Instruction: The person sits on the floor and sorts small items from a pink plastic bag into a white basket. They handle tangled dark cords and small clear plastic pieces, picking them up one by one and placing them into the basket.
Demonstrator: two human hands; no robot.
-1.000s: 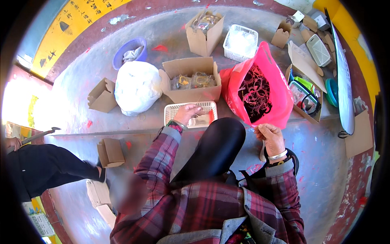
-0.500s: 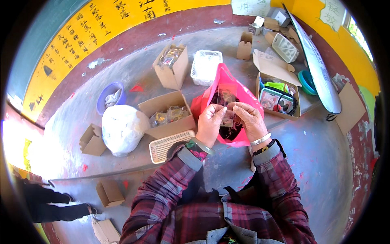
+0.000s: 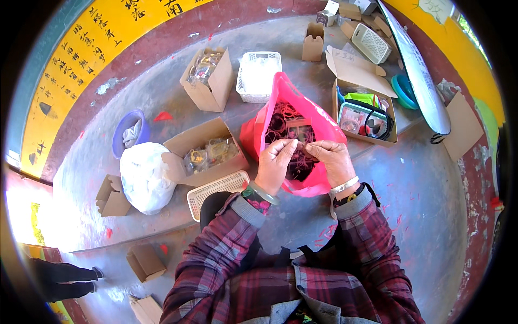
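Note:
My left hand and my right hand meet above the open mouth of a pink bag. Thumb and fingertips of each are pinched together on a small clear plastic bag, which is see-through and hard to make out against what lies behind it. Whether anything is inside it I cannot tell. Within the pink bag lie many thin dark red and black loops, partly covered by my hands.
Left of the pink bag stand a cardboard box of small clear packets, a cream basket and a stuffed white bag. Beyond are a white basket and another box. An open carton sits right. A person's legs show lower left.
My view has shifted, so the floor objects appear further left and higher. Both hands keep their pinch on the clear bag. The other person's legs at lower left have drawn closer together.

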